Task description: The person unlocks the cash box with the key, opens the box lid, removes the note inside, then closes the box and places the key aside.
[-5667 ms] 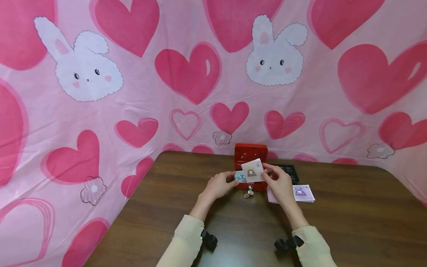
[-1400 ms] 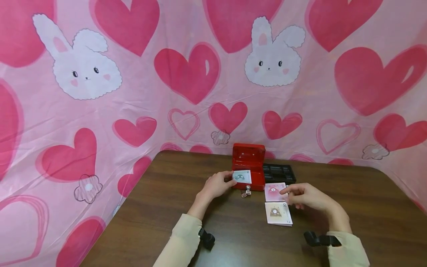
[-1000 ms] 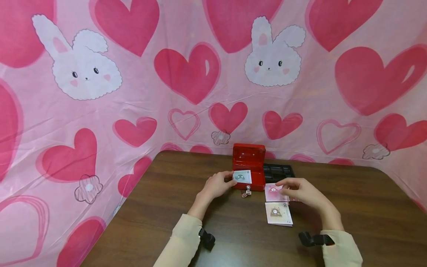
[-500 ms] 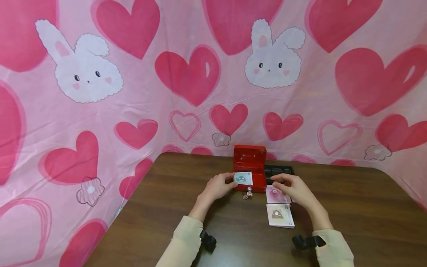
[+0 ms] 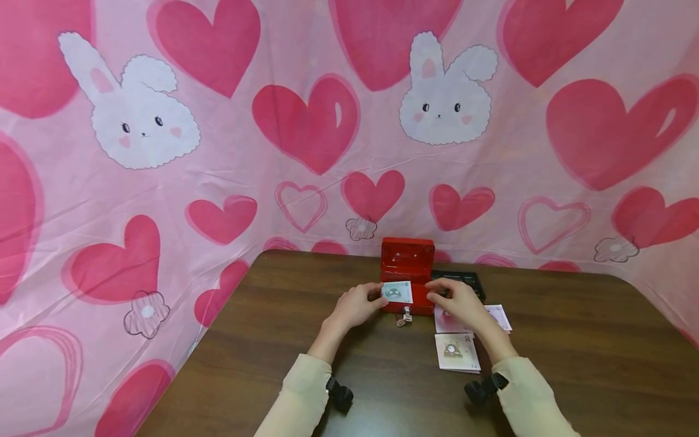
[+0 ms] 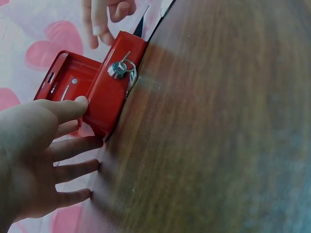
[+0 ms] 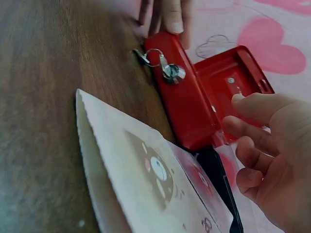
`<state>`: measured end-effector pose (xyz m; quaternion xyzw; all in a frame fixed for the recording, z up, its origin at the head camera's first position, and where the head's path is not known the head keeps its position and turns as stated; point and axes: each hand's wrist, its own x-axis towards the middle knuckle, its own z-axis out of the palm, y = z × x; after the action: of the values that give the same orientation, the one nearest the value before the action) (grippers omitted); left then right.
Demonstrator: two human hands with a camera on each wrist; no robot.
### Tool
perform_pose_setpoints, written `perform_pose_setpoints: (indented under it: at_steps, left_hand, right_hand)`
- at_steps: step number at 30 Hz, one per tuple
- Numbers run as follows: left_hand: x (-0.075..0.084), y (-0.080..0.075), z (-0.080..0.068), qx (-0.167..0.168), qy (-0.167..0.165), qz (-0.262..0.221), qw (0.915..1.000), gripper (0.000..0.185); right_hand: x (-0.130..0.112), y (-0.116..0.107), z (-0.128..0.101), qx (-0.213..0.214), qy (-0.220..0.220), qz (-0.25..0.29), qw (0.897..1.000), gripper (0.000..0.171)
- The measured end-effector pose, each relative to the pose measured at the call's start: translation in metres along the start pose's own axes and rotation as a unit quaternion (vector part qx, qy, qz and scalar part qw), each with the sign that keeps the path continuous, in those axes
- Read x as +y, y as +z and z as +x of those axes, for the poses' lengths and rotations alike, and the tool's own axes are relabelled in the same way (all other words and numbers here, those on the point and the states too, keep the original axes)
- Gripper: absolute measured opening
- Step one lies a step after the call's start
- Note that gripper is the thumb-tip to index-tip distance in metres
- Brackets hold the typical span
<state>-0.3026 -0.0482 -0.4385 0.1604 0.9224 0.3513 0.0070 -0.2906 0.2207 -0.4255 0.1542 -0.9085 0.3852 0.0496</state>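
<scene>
A small red cash box [image 5: 422,308] stands with its lid raised, and a teal play banknote [image 5: 397,292] lies across its left part. My left hand [image 5: 356,305] grips the box's left side; in the left wrist view its thumb is on the rim and the index finger against the outside, the other fingers spread. Over the right side of the box hovers my right hand [image 5: 457,301], fingers loosely bent and holding nothing. Below it lie pink notes [image 5: 445,321], partly hidden by the hand, and beige notes [image 5: 457,353] nearer me. Keys [image 5: 406,315] hang from the front lock.
Behind the right hand sits a black compartment tray [image 5: 471,280], beside the box. Purple-pink notes [image 5: 499,317] lie to the right of that wrist. A wooden table [image 5: 295,291] carries everything, with a pink heart-and-rabbit cloth [image 5: 306,121] hanging behind it.
The beige note that my hands held over the box is now on the table. Lately my right hand has moved left from the pink notes to the box; the left hand stays put.
</scene>
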Motion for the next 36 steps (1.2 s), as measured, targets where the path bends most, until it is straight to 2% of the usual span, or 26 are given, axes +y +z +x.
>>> perform_pose_setpoints:
  at_steps: [3, 11, 30, 36]
  left_hand:
    - [0.001, 0.000, 0.000, 0.001, 0.003, 0.000, 1.0000, 0.050]
    - [0.002, 0.001, 0.000, 0.000, 0.001, 0.001, 1.0000, 0.049]
    - [-0.001, -0.002, -0.003, -0.004, 0.005, -0.003, 1.0000, 0.051]
    - [-0.001, -0.001, -0.002, 0.000, 0.010, 0.002, 0.9999, 0.051]
  right_hand:
    - [0.000, 0.004, 0.007, -0.007, 0.011, 0.000, 1.000, 0.033]
    - [0.004, 0.014, 0.022, 0.009, -0.019, -0.057, 0.998, 0.027]
    - [-0.012, 0.022, 0.036, -0.059, 0.025, -0.070, 0.995, 0.030]
    - [-0.017, 0.024, 0.039, -0.067, 0.028, -0.097, 0.993, 0.028]
